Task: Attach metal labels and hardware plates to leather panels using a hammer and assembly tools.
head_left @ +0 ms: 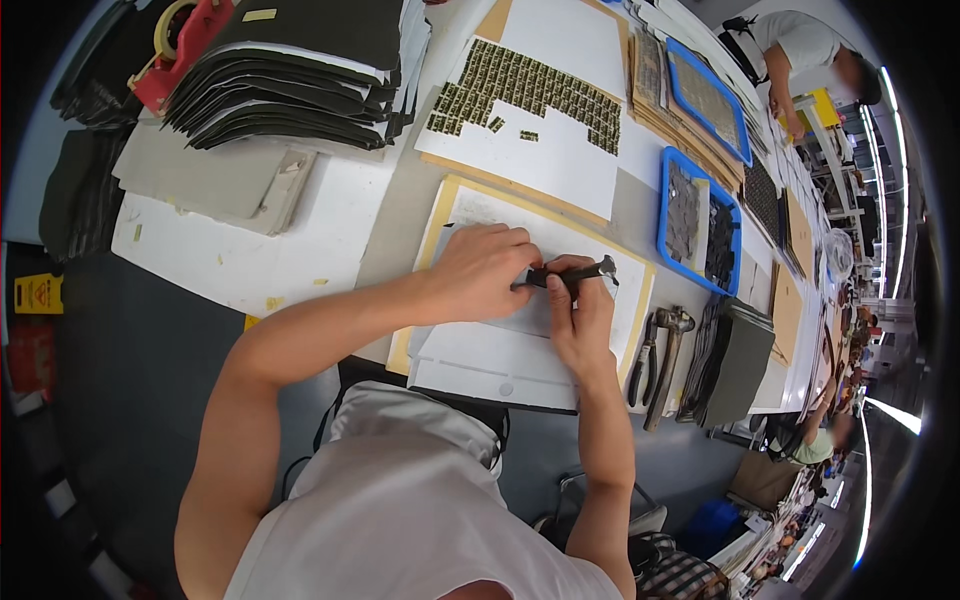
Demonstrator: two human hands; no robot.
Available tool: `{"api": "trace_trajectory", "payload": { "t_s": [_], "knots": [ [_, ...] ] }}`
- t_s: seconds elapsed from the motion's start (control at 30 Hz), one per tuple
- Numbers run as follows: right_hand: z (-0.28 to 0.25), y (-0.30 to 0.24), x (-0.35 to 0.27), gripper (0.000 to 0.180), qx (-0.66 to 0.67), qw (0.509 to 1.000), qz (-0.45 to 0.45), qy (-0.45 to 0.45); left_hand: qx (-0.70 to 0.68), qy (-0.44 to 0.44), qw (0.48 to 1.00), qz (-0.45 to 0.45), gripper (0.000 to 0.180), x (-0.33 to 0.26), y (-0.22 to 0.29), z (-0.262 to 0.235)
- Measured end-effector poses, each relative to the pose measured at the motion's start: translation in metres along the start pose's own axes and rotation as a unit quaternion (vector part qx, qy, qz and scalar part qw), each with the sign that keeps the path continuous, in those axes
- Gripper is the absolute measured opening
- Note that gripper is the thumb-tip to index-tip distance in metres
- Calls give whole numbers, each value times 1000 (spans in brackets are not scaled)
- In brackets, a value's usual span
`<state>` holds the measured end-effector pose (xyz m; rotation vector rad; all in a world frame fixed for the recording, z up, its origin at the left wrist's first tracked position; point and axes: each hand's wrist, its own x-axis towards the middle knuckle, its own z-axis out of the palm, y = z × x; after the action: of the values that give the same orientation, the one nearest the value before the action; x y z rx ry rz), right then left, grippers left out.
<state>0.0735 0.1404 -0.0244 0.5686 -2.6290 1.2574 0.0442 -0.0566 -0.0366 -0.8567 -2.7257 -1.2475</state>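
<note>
My right hand (582, 315) is closed around a dark rod-like tool (575, 277) with a flared, shiny end pointing right. Against the tool's other end, my left hand (482, 272) has its fingers curled and pinched together. Whatever lies between those left fingertips is hidden. Both hands are over a grey-white sheet (465, 345) on a yellow-edged white board (640, 300) at the table's front edge. Beyond the board, many small dark, gold-marked pieces (540, 85) lie in rows on a white sheet (570, 180), with a couple set apart.
Pliers (643, 368) and a hammer (668, 365) lie right of the board, beside stacked dark sheets (738, 365). Blue trays (663, 235) hold dark pieces. Thick dark folders (290, 60) and a red tape dispenser (180, 50) are at left. Another person (800, 50) bends at far right.
</note>
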Motion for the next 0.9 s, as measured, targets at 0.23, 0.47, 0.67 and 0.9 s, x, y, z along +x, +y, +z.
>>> {"api": "trace_trajectory", "payload": {
  "t_s": [0.23,0.47,0.67,0.9],
  "knots": [
    [4,0,1,9,-6,1000,5,-12,4,15,1000,12,18,0,-4,3],
    [-6,-4,1,30,13,995,88,-55,-6,4,1000,4,19,0,-3,0],
    [-9,4,-4,35,29,994,97,-49,-8,-13,1000,-5,18,2,0,-1],
    [-11,6,-1,31,25,994,84,-62,-18,-26,999,-19,19,2,-2,-3]
  ]
}}
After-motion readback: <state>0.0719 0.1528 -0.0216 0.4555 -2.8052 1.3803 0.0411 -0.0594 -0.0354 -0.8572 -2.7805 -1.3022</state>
